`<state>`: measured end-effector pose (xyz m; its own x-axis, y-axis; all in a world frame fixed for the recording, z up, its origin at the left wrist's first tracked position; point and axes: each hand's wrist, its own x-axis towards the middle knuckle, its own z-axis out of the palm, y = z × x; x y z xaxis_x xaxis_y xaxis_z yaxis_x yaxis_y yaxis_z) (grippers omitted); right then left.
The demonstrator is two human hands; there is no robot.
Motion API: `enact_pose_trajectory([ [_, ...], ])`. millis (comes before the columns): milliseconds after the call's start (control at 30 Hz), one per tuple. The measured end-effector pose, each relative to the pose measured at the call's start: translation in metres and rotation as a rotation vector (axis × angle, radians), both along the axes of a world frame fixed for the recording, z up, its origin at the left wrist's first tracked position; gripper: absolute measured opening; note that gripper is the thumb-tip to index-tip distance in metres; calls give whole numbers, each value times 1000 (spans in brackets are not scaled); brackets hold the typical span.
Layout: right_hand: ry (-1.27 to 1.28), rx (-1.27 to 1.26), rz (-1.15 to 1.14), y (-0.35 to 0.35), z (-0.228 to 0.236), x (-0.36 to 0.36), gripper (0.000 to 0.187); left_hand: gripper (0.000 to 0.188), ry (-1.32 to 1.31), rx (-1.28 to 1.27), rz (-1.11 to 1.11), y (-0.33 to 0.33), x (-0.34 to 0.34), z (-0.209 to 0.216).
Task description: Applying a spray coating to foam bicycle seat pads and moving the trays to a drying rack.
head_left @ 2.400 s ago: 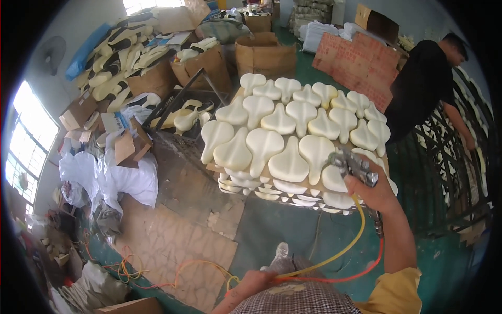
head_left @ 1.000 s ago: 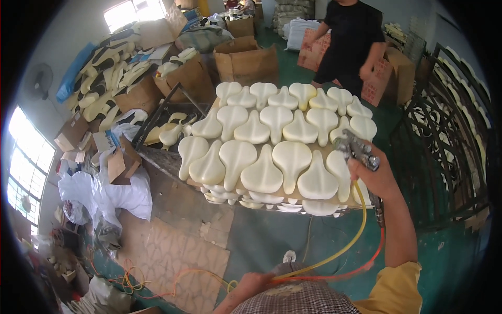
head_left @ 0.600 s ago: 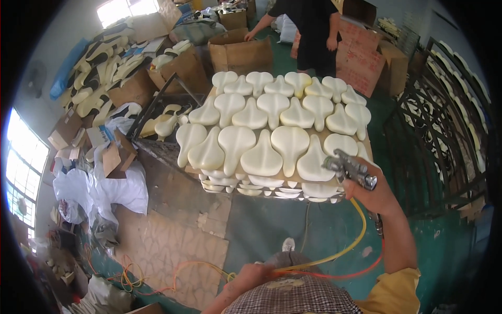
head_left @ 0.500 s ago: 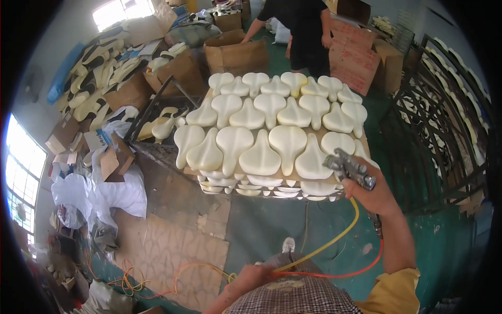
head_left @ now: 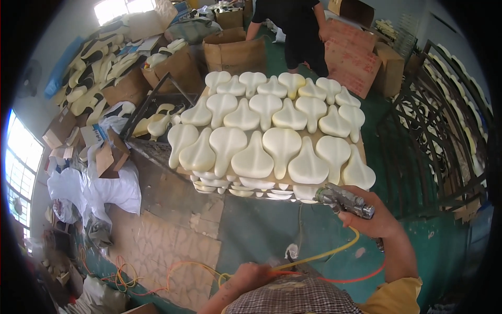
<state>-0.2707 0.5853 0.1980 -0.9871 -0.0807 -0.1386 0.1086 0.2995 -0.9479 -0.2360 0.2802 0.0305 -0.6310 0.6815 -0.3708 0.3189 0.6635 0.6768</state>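
Note:
My right hand (head_left: 377,222) is wrapped round a metal spray gun (head_left: 345,201), its nozzle pointing left by the near right edge of the stack. A yellow hose (head_left: 334,251) and an orange-red hose (head_left: 361,279) hang from the gun and curve back to my waist. There my left hand (head_left: 252,276) is closed around the hoses. Cream foam bicycle saddle pads (head_left: 254,157) lie in three rows on a brown board (head_left: 285,184), pointing alternately toward and away from me. More pads show in layers underneath.
A person in black (head_left: 290,31) stands beyond the stack, one arm in a cardboard box (head_left: 235,55). Metal racks with pads (head_left: 444,125) stand right. Left are a black metal frame (head_left: 151,112), heaped pads (head_left: 99,68) and white sacks (head_left: 112,183). Hose coils (head_left: 123,275) lie on the floor.
My right hand and the spray gun have moved down, off the near right pads toward the stack's front edge. The person opposite has shifted slightly left. My left hand stays at my waist.

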Motion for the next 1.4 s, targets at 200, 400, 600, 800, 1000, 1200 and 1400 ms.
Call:
enact_pose_trajectory([
  [200, 87, 0, -105, 61, -2, -46, 46, 28, 47, 206, 13, 55, -10, -13],
  [400, 245, 32, -206, 131, 2, -91, 37, 33, -138, -94, 18, 104, -29, 5],
  [600, 270, 37, -187, 160, 0, -120, 36, 26, -35, 111, 21, 131, -23, -20],
  [800, 181, 55, -139, 170, -10, -101, 37, 31, -89, 60, 25, 135, -26, -22],
  [1000, 171, 12, -135, 165, -2, -79, 38, 30, -40, 26, -2, 128, -19, -32],
  [1200, 103, -35, -62, 125, -2, -50, 44, 25, -14, 41, -44, 102, -6, -23],
  [1400, 4, 31, -65, 94, -3, -10, 47, 27, -48, 110, -14, 71, 15, -25],
])
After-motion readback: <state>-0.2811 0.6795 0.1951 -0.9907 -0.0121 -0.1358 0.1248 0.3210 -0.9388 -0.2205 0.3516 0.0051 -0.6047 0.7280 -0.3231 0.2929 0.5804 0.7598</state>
